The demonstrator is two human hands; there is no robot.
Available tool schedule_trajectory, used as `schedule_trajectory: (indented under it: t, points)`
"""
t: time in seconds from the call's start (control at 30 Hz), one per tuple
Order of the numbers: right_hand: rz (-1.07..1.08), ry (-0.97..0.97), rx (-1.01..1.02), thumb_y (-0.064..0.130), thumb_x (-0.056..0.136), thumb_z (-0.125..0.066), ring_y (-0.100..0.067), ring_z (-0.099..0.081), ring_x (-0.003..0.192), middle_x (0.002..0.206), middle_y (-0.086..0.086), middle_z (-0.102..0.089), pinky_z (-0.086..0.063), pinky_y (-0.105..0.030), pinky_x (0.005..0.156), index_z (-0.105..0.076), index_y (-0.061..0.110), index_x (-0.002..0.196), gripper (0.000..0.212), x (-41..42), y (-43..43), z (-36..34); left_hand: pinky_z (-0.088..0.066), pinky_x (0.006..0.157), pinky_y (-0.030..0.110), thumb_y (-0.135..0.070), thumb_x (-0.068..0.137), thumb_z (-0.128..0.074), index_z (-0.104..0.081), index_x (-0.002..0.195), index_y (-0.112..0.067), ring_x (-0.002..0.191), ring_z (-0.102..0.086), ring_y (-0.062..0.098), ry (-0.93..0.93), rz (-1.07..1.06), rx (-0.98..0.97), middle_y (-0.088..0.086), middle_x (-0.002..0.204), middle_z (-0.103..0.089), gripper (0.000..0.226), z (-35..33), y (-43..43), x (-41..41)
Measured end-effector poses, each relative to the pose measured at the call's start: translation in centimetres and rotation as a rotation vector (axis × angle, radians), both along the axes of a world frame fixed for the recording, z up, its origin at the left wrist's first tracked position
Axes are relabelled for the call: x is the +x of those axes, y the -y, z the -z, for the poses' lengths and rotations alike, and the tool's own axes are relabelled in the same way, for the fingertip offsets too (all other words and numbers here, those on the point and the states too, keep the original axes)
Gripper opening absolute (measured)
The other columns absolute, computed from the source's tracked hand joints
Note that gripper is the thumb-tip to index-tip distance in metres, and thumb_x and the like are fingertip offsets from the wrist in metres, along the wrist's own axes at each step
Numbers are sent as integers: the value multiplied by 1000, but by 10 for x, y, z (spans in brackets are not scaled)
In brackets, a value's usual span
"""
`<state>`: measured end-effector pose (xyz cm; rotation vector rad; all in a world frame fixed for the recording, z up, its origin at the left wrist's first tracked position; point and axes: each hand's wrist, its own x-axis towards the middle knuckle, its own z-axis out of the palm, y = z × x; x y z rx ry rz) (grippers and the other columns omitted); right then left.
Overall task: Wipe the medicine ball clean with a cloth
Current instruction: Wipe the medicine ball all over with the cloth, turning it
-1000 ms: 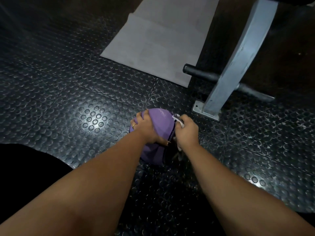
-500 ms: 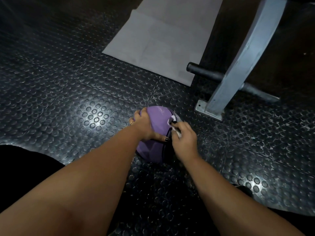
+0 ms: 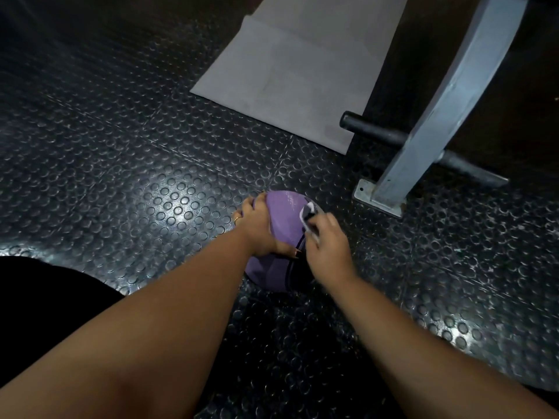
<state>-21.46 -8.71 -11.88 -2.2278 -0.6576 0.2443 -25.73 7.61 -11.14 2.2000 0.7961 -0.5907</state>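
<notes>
- Both hands were on the job. The left hand [image 3: 257, 234] was clamped over the top-left of the medicine ball [image 3: 286, 220], fingers curled round it and thumb on the near side, holding it steady.
- Right hand [image 3: 328, 247] had a small white cloth [image 3: 308, 217] bunched in its fingers, pressed against the ball's upper right, next to the dark seam.
- Ball itself sat on the studded rubber floor [image 3: 136, 182], near the foot of a grey metal frame [image 3: 447, 101], with a pale mat [image 3: 302, 71] further off.
- So I'd say the wiping was underway, somewhere mid-job, not finished.
- Couldn't tell how clean the purple skin was, the lighting was too dim.
- Left to do, I reckon: the patch under the left hand, plus the underside resting on the floor, which would need the ball rolled over.
</notes>
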Motion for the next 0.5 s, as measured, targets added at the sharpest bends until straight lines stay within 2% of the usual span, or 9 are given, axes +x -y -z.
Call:
schedule_trajectory:
  t: [0.13,0.27,0.37,0.5]
  points:
    - [-5,-31,18,9,85,-52,-21,-57,95,104,0,-53,-48,-33,82,-59,13,102,19,-28,10,1,-22,119,58,-50,47,-96,7,157,-25,148,-1,40,26,33,18,7,162,3,153,1,5,1]
    - [108,14,-9,6,88,-54,-21,-55,89,104,-4,-55,-43,-27,76,-60,11,103,18,-16,2,-3,-20,120,57,-50,43,-97,8,157,-26,148,0,38,49,66,54,7,162,3,156,4,10,-4]
    - [156,-34,-134,7,91,-49,-25,-53,89,104,-12,-55,-38,-27,72,-61,5,109,22,24,-9,-1,-20,120,56,-50,42,-98,7,157,-25,148,-1,36,64,106,74,5,161,2,157,3,14,-12]
    - [83,-108,-314,9,93,-47,-35,-55,102,113,-21,-57,-42,-33,82,-62,3,118,30,70,-16,15,-18,120,57,-49,39,-98,7,157,-28,149,3,36,102,195,92,-2,162,5,159,0,21,-24]
